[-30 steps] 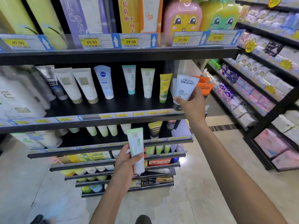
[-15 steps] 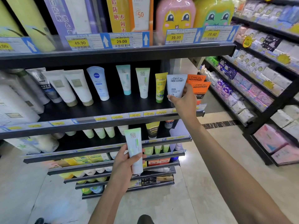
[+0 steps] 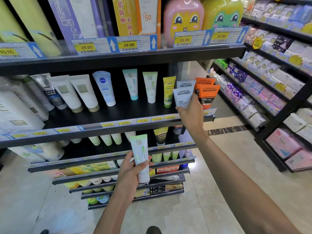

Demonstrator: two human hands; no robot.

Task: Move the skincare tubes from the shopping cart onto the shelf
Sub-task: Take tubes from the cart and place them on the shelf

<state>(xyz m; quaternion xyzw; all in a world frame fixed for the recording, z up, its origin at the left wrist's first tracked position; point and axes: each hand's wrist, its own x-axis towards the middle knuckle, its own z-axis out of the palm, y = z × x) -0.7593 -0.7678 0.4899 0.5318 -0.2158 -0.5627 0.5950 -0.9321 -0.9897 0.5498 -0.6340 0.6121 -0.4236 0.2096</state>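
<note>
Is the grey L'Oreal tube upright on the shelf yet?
Upright, cap down, but the right hand grips the grey L'Oreal tube; whether it touches the shelf is hidden.

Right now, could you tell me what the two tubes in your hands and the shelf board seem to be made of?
Grey L'Oreal tube: seemingly matte soft plastic; flat crimped top.
Green-and-white tube: likely smooth squeezable plastic with a faint sheen.
Shelf board: probably black painted metal; thin, rigid, softly reflective.

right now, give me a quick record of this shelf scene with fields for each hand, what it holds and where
right hand: grips the grey men expert tube at the middle shelf, in front of a matching grey tube
left hand: holds a green-and-white tube upright, below the middle shelf
neighbours: orange tubes to the right, yellow tube to the left
</note>
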